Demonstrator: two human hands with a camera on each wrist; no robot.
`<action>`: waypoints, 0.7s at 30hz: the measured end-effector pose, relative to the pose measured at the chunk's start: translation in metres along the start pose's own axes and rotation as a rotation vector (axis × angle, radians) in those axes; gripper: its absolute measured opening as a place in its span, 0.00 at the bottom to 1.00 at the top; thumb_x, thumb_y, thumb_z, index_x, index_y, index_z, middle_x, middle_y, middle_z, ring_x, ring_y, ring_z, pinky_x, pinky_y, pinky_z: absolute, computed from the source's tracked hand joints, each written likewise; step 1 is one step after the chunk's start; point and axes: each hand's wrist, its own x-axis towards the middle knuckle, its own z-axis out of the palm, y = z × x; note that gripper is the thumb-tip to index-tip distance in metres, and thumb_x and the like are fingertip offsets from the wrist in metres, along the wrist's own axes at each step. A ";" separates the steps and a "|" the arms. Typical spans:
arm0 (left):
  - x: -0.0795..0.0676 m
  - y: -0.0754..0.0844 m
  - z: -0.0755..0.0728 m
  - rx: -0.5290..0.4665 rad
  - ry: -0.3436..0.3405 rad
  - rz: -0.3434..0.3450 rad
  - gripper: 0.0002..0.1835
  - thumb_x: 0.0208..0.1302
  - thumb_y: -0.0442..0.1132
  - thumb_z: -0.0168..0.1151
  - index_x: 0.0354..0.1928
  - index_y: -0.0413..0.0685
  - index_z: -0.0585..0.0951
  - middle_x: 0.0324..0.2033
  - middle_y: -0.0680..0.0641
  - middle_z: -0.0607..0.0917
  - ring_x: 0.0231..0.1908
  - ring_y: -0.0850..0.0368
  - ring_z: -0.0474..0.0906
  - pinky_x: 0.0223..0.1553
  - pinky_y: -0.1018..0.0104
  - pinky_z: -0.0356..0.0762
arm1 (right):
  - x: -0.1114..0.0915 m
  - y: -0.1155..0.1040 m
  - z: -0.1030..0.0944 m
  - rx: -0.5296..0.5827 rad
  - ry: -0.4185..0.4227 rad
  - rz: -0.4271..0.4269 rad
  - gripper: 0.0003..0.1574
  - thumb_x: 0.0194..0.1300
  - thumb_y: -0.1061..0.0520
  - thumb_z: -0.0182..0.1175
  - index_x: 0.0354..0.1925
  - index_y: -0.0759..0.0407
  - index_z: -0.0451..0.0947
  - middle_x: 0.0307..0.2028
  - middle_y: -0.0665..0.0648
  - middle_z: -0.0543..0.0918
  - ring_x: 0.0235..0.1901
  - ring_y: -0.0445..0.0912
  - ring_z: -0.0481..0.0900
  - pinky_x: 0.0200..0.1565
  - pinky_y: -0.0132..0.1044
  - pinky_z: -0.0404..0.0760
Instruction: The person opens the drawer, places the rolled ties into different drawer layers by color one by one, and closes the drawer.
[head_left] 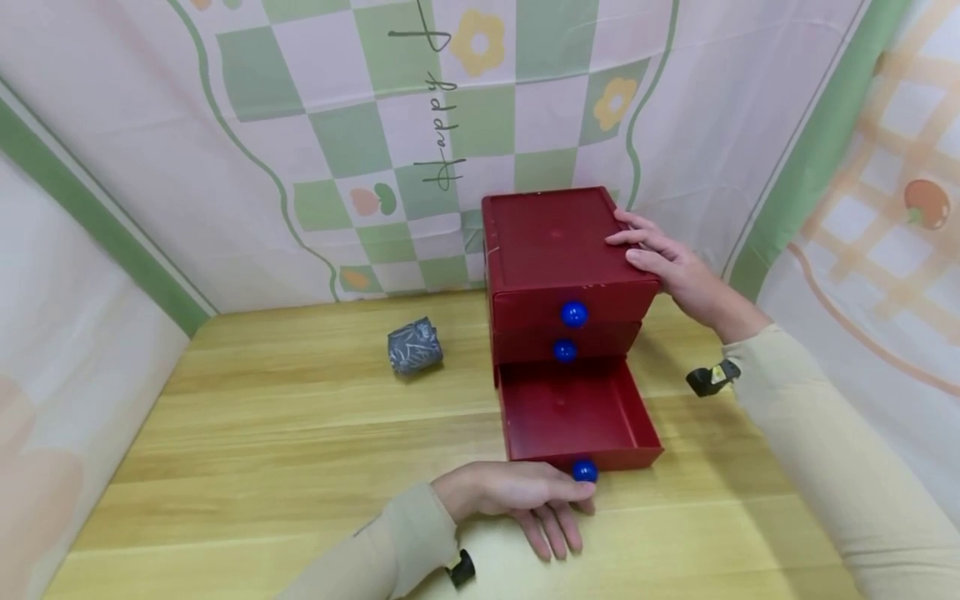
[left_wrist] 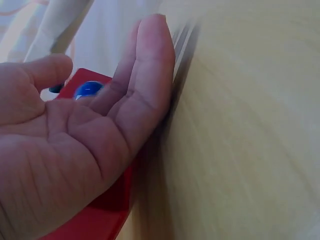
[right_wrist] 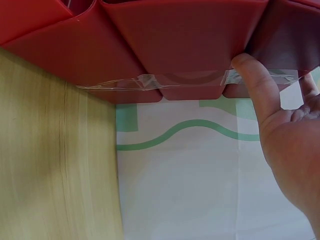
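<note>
A dark red three-drawer unit [head_left: 551,242] stands on the table. Its bottom drawer [head_left: 573,408] is pulled out and looks empty, while the two drawers above are in. Each drawer front carries a round blue knob. My left hand [head_left: 525,496] is just below the bottom drawer's knob [head_left: 584,471], thumb close to it, fingers extended and loosely bent; whether the thumb touches the knob is unclear. In the left wrist view nothing lies in the palm. On the unit's top right edge rests my right hand [head_left: 667,262], and its thumb [right_wrist: 257,85] lies against the taped side.
A grey patterned bundle [head_left: 415,346], possibly folded cloth, lies left of the unit on the wooden table [head_left: 262,417]. Behind the table hangs a green-and-white checked curtain [head_left: 420,125]. Clear tape [right_wrist: 190,80] runs along the unit's side.
</note>
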 end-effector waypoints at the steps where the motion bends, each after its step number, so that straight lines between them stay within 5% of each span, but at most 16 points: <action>1: 0.000 0.000 0.000 0.004 -0.008 -0.001 0.27 0.79 0.57 0.47 0.60 0.41 0.78 0.35 0.41 0.88 0.29 0.53 0.85 0.31 0.56 0.86 | 0.000 0.000 0.000 0.003 0.000 0.000 0.22 0.80 0.57 0.49 0.67 0.58 0.75 0.80 0.48 0.48 0.78 0.49 0.41 0.49 0.29 0.80; 14: -0.004 0.003 -0.002 0.010 -0.057 0.039 0.23 0.81 0.52 0.48 0.57 0.41 0.80 0.33 0.45 0.87 0.28 0.55 0.84 0.32 0.63 0.85 | -0.001 0.000 0.000 0.006 0.002 -0.008 0.22 0.80 0.57 0.49 0.67 0.58 0.75 0.80 0.49 0.48 0.77 0.50 0.42 0.49 0.29 0.80; 21: -0.014 0.014 -0.001 0.129 -0.046 0.071 0.21 0.81 0.49 0.47 0.60 0.42 0.78 0.37 0.47 0.87 0.34 0.55 0.84 0.37 0.63 0.85 | -0.001 0.000 0.000 0.013 0.000 -0.008 0.22 0.80 0.57 0.49 0.67 0.58 0.75 0.80 0.48 0.48 0.77 0.50 0.42 0.48 0.29 0.81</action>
